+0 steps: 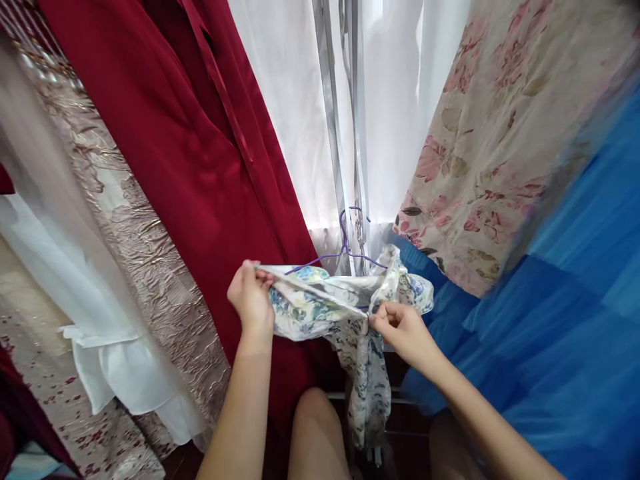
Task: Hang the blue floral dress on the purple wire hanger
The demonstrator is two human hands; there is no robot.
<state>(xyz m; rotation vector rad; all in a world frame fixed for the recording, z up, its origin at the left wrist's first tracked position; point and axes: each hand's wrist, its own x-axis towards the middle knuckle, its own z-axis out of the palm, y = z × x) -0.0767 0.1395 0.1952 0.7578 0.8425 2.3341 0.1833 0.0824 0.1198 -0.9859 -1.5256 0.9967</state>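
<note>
A white floral garment (305, 313) with blue, green and yellow print is stretched between my two hands, and its lower part hangs down in a narrow bunch. My left hand (253, 297) pinches the garment's edge at its left end. With thumb and fingers closed, my right hand (397, 325) grips the garment near its middle front. A purple wire hanger (345, 251) rises out of the garment's top, its hook pointing up. The hanger's lower part is hidden inside the cloth.
Long clothes surround my hands: a dark red garment (190, 133) and a crinkled pinkish one (165, 267) on the left, white cloth (285, 87) behind, a pink-flowered garment (480, 160) and blue gauzy fabric (540, 347) on the right. Grey ribbons (330, 100) hang in the centre.
</note>
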